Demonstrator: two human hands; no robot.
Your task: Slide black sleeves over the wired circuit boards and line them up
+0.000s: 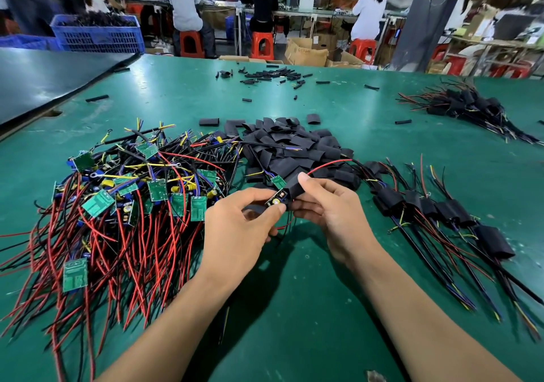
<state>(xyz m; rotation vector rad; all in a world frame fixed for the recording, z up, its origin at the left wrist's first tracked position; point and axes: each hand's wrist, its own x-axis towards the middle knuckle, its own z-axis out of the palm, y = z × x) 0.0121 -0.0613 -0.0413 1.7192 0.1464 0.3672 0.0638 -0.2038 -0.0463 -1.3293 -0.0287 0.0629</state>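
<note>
My left hand (238,225) pinches a small wired circuit board (278,197) by its near end. My right hand (326,205) grips a black sleeve (295,189) right beside the board; the sleeve's mouth meets the board's far part. A red wire (329,163) arcs up from the board. To the left lies a big tangle of bare green boards with red and black wires (123,205). Behind my hands sits a heap of loose black sleeves (291,146). At the right, sleeved boards (435,208) lie in a row on the green table (294,308).
A second bundle of sleeved boards (468,107) lies far right. Thin black tube pieces (270,75) are scattered at the table's far side. A dark panel (44,78) covers the left corner. Beyond the table are blue crates (97,34), red stools and seated people.
</note>
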